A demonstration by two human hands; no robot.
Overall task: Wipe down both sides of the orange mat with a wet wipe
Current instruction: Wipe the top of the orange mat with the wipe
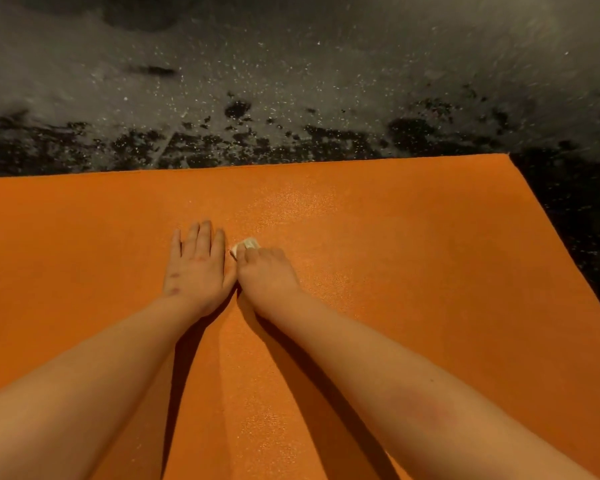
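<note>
The orange mat [413,244] lies flat on the floor and fills the lower part of the view. My left hand [196,268] rests palm down on it with straight fingers, near the middle. Right beside it, my right hand [267,275] has its fingers curled over a small white wet wipe [245,244] and presses it onto the mat. Only the front edge of the wipe shows beyond my fingertips. A damp sheen marks the mat just beyond the wipe.
Dark speckled floor [291,81] with pale patches lies beyond the mat's far edge [326,163] and past its right edge. The mat's far right corner [508,154] is in view.
</note>
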